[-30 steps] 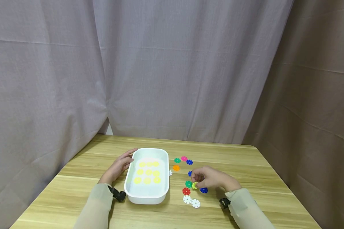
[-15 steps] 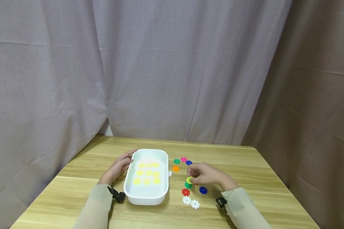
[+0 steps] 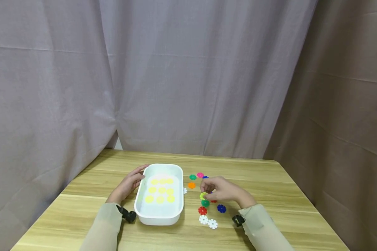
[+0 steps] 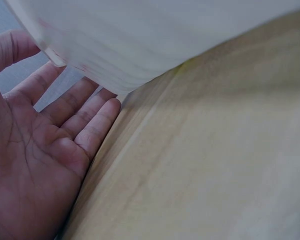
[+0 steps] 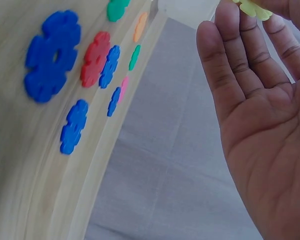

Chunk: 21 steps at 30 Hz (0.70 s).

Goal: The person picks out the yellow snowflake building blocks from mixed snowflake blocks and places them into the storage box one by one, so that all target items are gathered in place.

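Observation:
My right hand [image 3: 223, 190] pinches a yellow notched plastic disc [image 3: 203, 196], a snowflake building piece, between thumb and fingertips. In the right wrist view the yellow disc [image 5: 254, 9] shows at the fingertips along the top edge. Just below it in the head view lies a green disc [image 3: 205, 203]. My left hand [image 3: 129, 184] rests along the left side of a white tray [image 3: 158, 221], fingers extended against its outer wall. From the left wrist, the left hand's fingers [image 4: 97, 127] touch the tray wall [image 4: 125, 45] near the table. Inside the tray are several yellow discs [image 3: 160, 199] in rows.
Loose discs lie right of the tray: red [image 3: 202, 210], white [image 3: 212, 223], blue [image 3: 221, 208], orange [image 3: 192, 185] and pink [image 3: 200, 175]. A white disc [image 3: 185, 190] sits beside the tray's right wall. Grey curtains [image 3: 188, 87] hang behind the wooden table [image 3: 254, 170].
My right hand has lifted the yellow disc from among the loose pieces and moved it left toward the tray. The left hand stays at the tray's side.

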{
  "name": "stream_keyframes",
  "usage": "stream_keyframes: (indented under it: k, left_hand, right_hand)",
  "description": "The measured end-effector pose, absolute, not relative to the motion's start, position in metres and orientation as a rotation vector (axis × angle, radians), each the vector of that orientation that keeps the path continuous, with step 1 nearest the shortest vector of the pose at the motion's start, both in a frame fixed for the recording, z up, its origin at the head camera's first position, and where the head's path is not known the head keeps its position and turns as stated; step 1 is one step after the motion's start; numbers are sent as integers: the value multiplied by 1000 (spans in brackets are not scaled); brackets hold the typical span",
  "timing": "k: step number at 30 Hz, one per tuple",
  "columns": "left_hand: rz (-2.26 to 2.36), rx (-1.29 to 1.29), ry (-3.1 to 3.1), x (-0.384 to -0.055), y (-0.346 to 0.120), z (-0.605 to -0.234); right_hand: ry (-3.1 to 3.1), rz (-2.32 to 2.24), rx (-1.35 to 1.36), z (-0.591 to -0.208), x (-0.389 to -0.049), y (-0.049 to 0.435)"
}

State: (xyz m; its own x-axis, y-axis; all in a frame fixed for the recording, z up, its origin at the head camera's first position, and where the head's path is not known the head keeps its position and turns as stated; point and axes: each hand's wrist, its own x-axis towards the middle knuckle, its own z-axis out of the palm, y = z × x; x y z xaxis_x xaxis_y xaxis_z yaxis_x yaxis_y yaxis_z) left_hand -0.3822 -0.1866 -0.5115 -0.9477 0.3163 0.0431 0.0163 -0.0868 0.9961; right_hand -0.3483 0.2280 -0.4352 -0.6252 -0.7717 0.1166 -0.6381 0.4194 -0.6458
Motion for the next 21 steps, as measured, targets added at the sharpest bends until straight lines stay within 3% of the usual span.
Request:
stream_keyframes:
  k: [21]
  left_hand:
    - [2114,406,1997,-383,-188,-513]
  right_hand:
    - [2455,-991,-1267,-425,-350,181]
